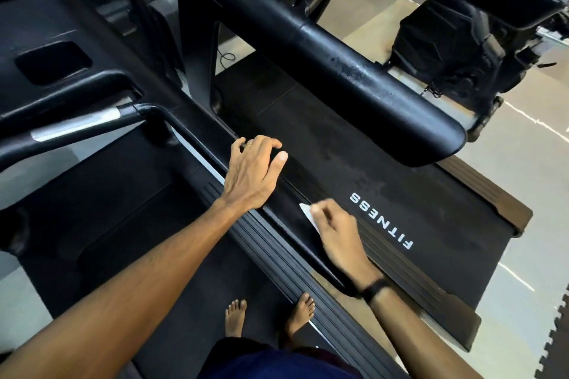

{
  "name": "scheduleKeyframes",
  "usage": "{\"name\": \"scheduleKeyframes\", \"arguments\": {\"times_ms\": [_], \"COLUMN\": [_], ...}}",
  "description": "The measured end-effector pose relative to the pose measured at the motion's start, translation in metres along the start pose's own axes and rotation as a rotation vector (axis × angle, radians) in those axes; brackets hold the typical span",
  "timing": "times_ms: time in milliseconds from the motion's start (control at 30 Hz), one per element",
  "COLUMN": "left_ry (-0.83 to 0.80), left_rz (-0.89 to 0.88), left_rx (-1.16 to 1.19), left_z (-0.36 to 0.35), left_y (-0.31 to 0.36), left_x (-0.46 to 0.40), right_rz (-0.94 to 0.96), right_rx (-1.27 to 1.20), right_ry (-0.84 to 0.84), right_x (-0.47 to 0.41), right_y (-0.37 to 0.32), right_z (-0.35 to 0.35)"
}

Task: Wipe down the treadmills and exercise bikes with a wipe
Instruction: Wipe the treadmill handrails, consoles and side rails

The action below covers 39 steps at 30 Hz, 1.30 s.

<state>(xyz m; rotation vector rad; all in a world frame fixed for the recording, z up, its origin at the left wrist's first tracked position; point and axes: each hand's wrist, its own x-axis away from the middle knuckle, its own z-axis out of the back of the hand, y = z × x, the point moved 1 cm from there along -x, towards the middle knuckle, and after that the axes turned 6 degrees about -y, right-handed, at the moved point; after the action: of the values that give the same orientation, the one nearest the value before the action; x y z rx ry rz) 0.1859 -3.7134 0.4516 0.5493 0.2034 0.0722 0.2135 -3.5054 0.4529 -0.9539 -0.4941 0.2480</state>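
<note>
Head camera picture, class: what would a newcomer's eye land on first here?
Probably the white FITNESS lettering on the dark treadmill belt, right of centre. Beside it, the right hand holds a white wipe against the belt's edge, while the left hand rests on the side rail.

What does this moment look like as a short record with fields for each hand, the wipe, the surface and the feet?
left hand: rests on the black treadmill rail, holds nothing
right hand: fingers pinch the white wipe
wipe: pressed on the rail
belt: black, printed FITNESS
feet: bare, on the neighbouring treadmill
</note>
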Motion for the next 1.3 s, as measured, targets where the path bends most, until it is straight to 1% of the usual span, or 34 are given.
{"name": "scheduleKeyframes", "arguments": {"times_ms": [67, 100, 167, 233, 300, 367, 400, 433, 467, 567, 600, 633, 667, 700, 767, 833, 867, 933, 1000, 1067, 1133, 1167, 1200, 1233, 1267, 1300], "left_ry": [-0.005, 0.0, 0.013, 0.033, 0.05, -0.023, -0.084, -0.14, -0.18, -0.176, -0.163, -0.153, -0.147, -0.142, -0.137, -0.144, -0.147, -0.15, -0.158, -0.139, -0.12, -0.114, -0.104, -0.098, -0.1, -0.105], "left_rz": [0.0, -0.003, 0.002, 0.019, 0.045, 0.067, 0.072, 0.073, 0.069, 0.042, 0.039, 0.036, 0.026, 0.011, -0.016, -0.011, 0.004, 0.041, 0.055, 0.045, 0.045, 0.056, 0.067, 0.076, 0.079, 0.082], "left_rx": [-0.006, 0.0, 0.053, 0.1, 0.048, -0.075, -0.151, -0.214, -0.251, -0.25, -0.234, -0.216, -0.198, -0.188, -0.191, -0.22, -0.237, -0.258, -0.258, -0.251, -0.235, -0.226, -0.222, -0.222, -0.223, -0.225], "left_z": [0.0, 0.001, 0.002, 0.006, 0.013, 0.022, 0.025, 0.027, 0.028, 0.026, 0.026, 0.026, 0.027, 0.027, 0.03, 0.035, 0.038, 0.043, 0.044, 0.042, 0.041, 0.042, 0.042, 0.042, 0.042, 0.042], "left_y": [0.0, 0.0, -0.002, -0.006, -0.02, -0.04, -0.049, -0.057, -0.061, -0.065, -0.064, -0.063, -0.065, -0.066, -0.072, -0.082, -0.087, -0.096, -0.099, -0.097, -0.097, -0.098, -0.098, -0.098, -0.097, -0.097], "left_x": [-0.001, -0.001, -0.002, -0.007, -0.015, -0.028, -0.033, -0.038, -0.04, -0.044, -0.043, -0.043, -0.041, -0.04, -0.043, -0.05, -0.054, -0.062, -0.065, -0.064, -0.064, -0.062, -0.062, -0.061, -0.061, -0.061], "right_rz": [-0.049, -0.007, 0.143, 0.24, 0.332, 0.385, 0.36, 0.293, 0.185, -0.249, -0.331, -0.351, -0.324, -0.257, -0.037, 0.197, 0.275, 0.326, 0.252, 0.108, -0.125, -0.268, -0.371, -0.424, -0.425, -0.382], "right_rx": [0.071, 0.145, 0.294, 0.463, 0.574, 0.648, 0.663, 0.651, 0.608, 0.377, 0.311, 0.281, 0.293, 0.343, 0.532, 0.71, 0.76, 0.775, 0.726, 0.64, 0.494, 0.388, 0.286, 0.21, 0.198, 0.237], "right_ry": [-0.076, -0.109, -0.16, -0.232, -0.275, -0.259, -0.247, -0.249, -0.266, -0.369, -0.395, -0.409, -0.415, -0.407, -0.37, -0.313, -0.288, -0.231, -0.188, -0.169, -0.219, -0.268, -0.312, -0.343, -0.369, -0.384], "right_x": [-0.029, -0.038, -0.039, -0.022, 0.006, 0.028, 0.032, 0.029, 0.021, -0.032, -0.053, -0.072, -0.086, -0.093, -0.084, -0.05, -0.03, 0.007, 0.024, 0.018, -0.013, -0.034, -0.056, -0.078, -0.095, -0.107], "right_y": [-0.018, -0.03, -0.049, -0.052, -0.04, -0.023, -0.014, -0.012, -0.014, -0.027, -0.034, -0.043, -0.055, -0.065, -0.083, -0.09, -0.085, -0.064, -0.043, -0.041, -0.044, -0.047, -0.051, -0.057, -0.066, -0.075], "right_z": [-0.017, -0.026, -0.043, -0.05, -0.043, -0.029, -0.022, -0.018, -0.016, -0.019, -0.022, -0.027, -0.036, -0.046, -0.063, -0.069, -0.069, -0.061, -0.049, -0.039, -0.035, -0.035, -0.036, -0.039, -0.044, -0.052]}}
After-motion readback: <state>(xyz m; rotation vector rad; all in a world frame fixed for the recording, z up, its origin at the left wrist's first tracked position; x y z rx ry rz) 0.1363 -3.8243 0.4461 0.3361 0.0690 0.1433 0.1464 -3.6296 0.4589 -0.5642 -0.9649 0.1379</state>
